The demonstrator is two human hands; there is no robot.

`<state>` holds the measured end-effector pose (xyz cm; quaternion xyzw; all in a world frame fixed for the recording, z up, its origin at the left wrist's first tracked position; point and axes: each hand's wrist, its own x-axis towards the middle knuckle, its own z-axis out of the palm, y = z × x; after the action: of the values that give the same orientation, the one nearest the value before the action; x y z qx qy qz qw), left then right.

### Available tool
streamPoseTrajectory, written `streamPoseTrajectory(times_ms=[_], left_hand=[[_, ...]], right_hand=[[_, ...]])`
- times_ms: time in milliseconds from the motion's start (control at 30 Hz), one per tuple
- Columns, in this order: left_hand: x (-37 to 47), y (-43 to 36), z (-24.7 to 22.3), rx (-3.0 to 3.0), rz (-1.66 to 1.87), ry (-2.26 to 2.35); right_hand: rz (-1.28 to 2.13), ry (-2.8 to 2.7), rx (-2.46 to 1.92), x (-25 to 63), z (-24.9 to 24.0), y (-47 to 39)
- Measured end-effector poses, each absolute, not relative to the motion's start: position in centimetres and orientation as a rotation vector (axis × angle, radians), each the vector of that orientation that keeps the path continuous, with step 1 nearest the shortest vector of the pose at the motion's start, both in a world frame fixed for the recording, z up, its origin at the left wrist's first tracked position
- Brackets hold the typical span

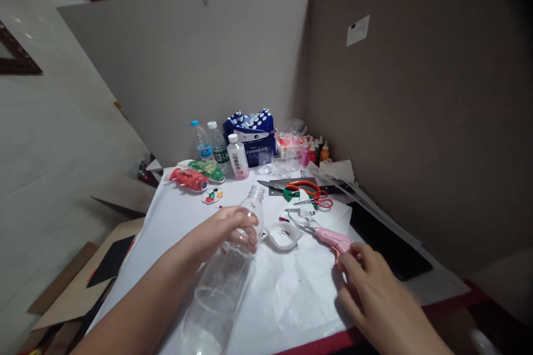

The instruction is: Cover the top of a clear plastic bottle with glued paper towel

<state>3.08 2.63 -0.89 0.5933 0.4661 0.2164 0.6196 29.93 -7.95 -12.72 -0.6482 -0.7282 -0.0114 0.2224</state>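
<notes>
My left hand [233, 227] is wrapped round the shoulder of a clear plastic bottle [220, 299], which has no cap and slants with its neck pointing away from me. At the right, my right hand [370, 283] has curled fingers at the rear of a pink hot glue gun [333, 238]; its handle is mostly hidden by them. The gun's nozzle points to the far left, beside a wire stand and white scraps. A roll of whitish tape [284, 236] lies between the bottle and the gun.
Behind are orange-handled scissors [306, 184], small red scissors [322, 199], several bottles including a white-capped one [238, 158], a blue bag [252, 138] and paint bottles [323, 151]. Red and green fish-shaped crafts [189, 179] lie left. A black tablet-like slab [387, 241] is right.
</notes>
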Motion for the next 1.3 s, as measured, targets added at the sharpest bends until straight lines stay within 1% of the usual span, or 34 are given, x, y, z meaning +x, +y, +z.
streamPoseTrajectory(times_ms=[133, 233, 333, 433, 567, 633, 700, 867, 967, 1033, 1133, 1233, 1300], left_hand=[[3.2, 2.5, -0.5, 1.368, 0.517, 1.105], [3.2, 2.5, -0.2, 1.388, 0.515, 1.134], [2.9, 2.5, -0.1, 1.459, 0.506, 1.146], [2.7, 2.6, 0.0, 1.5, 0.503, 1.103], [2.7, 2.4, -0.1, 1.517, 0.488, 1.063], [2.8, 2.2, -0.2, 1.549, 0.478, 1.06], [2.9, 1.9, -0.2, 1.592, 0.475, 1.065], [3.2, 1.3, -0.1, 1.606, 0.47, 1.15], [3.4, 0.9, 0.0, 1.62, 0.468, 1.206], [3.5, 0.7, -0.1, 1.653, 0.462, 1.225], [3.5, 0.3, -0.1, 1.693, 0.442, 1.265], [3.5, 0.0, -0.1, 1.752, 0.433, 1.306], [3.5, -0.1, 0.0, 1.787, 0.426, 1.324]], right_hand=[[0.046, -1.926, -1.963, 31.5, -13.0, -8.2], [0.258, -1.808, -1.948, 32.7, -13.1, -7.8], [0.505, -1.577, -1.803, 33.5, -13.3, -7.2], [0.738, -1.207, -1.567, 33.5, -13.4, -6.9], [1.231, -0.699, -1.281, 32.7, -12.9, -7.3], [1.389, -0.587, -1.175, 32.3, -12.1, -7.3], [1.434, -0.585, -1.1, 31.9, -11.1, -7.1], [1.252, -0.89, -1.043, 30.5, -8.9, -6.7], [1.052, -1.157, -1.106, 29.2, -8.2, -7.0], [0.855, -1.346, -1.121, 28.3, -7.6, -7.3], [0.58, -1.673, -1.056, 27.5, -6.5, -7.1], [0.416, -1.91, -0.969, 27.4, -5.7, -6.4], [0.351, -1.954, -0.937, 27.4, -5.6, -5.9]])
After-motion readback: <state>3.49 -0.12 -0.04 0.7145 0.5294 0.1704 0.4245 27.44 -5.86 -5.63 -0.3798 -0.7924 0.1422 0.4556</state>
